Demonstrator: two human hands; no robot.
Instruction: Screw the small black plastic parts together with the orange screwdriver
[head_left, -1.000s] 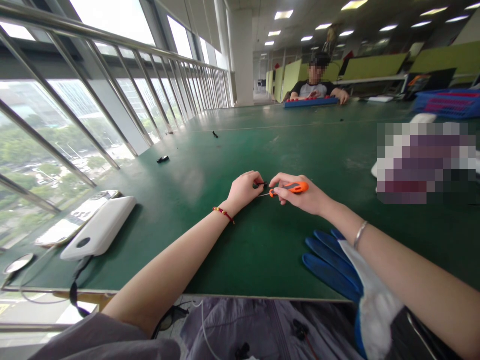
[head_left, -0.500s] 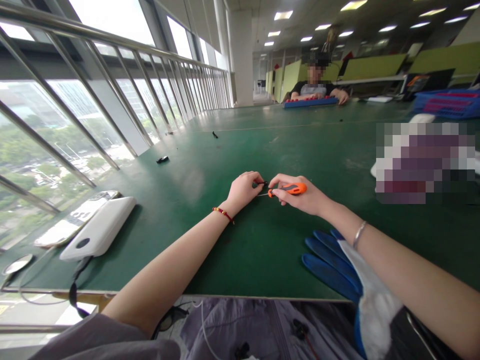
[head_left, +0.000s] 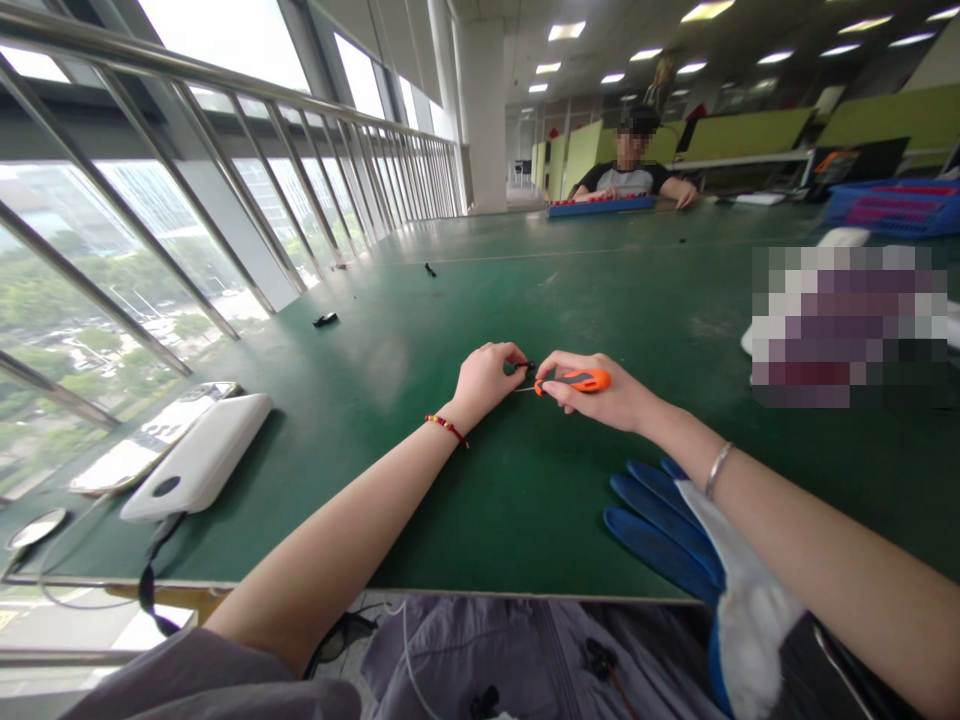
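Near the middle of the green table (head_left: 495, 510), my left hand (head_left: 487, 383) pinches a small black piece (head_left: 529, 366) between thumb and fingertips. The piece is too small to make out in detail. My right hand (head_left: 596, 392) is closed round an orange and grey screwdriver (head_left: 592, 380). Its thin shaft points left, toward the fingertips of my left hand, just below the black piece. Whether the tip touches anything cannot be made out.
A white power bank (head_left: 199, 460) and a phone (head_left: 154, 440) lie at the left. A blue and white glove (head_left: 667, 520) rests below my right forearm. Small black parts (head_left: 325, 320) lie farther back. Across the table sits a person (head_left: 630, 180) behind a blue tray (head_left: 600, 208).
My hands have barely moved; the screwdriver handle has shifted very slightly left. Across the table, the blue tray has moved to the left and the person sits a little more upright.
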